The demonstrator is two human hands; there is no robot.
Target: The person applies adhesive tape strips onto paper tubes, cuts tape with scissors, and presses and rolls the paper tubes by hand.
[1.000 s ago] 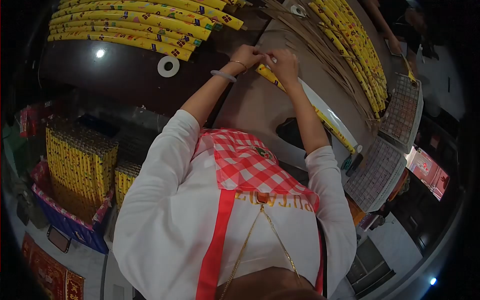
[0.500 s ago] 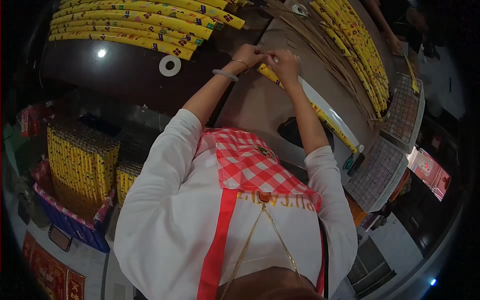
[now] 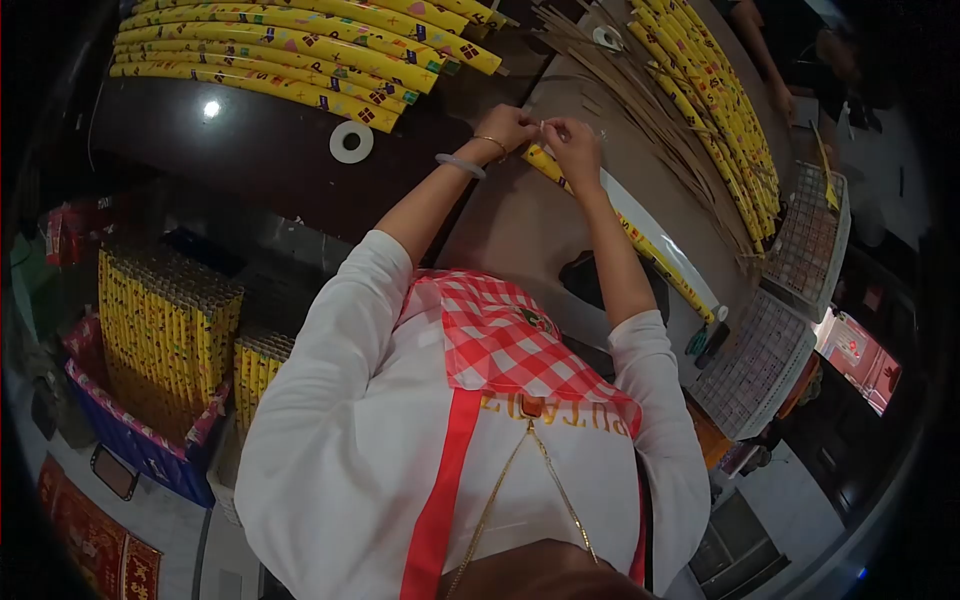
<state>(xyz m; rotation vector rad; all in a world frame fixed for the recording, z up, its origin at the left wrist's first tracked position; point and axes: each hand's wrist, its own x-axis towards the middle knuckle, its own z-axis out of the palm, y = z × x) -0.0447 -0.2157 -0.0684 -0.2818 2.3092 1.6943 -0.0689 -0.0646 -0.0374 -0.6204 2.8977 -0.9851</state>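
Observation:
My left hand [image 3: 508, 130] and my right hand [image 3: 574, 152] are close together over the table, fingertips pinched around something small and pale that I cannot make out. Under my right hand and forearm lies a yellow patterned tube [image 3: 660, 262], partly hidden, with a white sheet [image 3: 640, 212] along its far side. A white tape roll [image 3: 351, 142] lies flat on the dark table, left of my left hand.
Yellow tubes [image 3: 270, 48] lie at the back left, more [image 3: 715, 110] at the right beside brown strips [image 3: 640, 95]. White baskets [image 3: 750, 355] and scissors [image 3: 697, 342] are right. A blue crate [image 3: 150, 455] of tubes stands lower left. Another person's arm [image 3: 765, 50] shows upper right.
The view has shifted slightly, so the table and tubes sit a little lower and to the right. My fingertips have moved slightly apart. The other person's hand has moved a little.

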